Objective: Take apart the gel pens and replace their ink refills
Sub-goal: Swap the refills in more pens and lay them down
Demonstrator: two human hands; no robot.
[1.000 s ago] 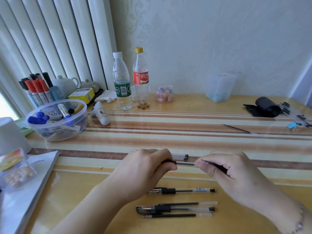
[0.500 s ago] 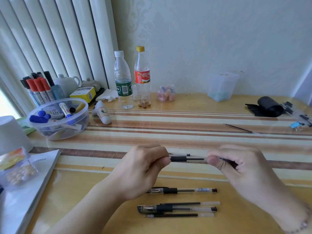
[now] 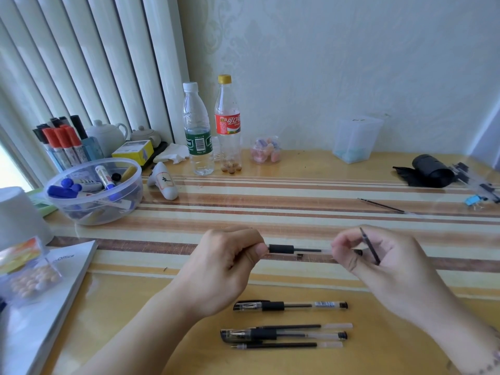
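Surface: striped surface [image 3: 297, 190], cluttered along the wall.
Left hand [image 3: 224, 269]: pinches gel pen barrel [image 3: 297, 249] level, steadying it.
Right hand [image 3: 378, 263]: fingertips at barrel's end; spare refill [image 3: 369, 247] tucked ready.
Below hands: more gel pens [image 3: 289, 306] waiting.

Pale patterned wall [image 3: 338, 63] behind. White vertical blinds [image 3: 89, 66] at left — daylight at the far-left edge. Glossy wood desk [image 3: 311, 169] with a striped runner [image 3: 270, 209] laid across.
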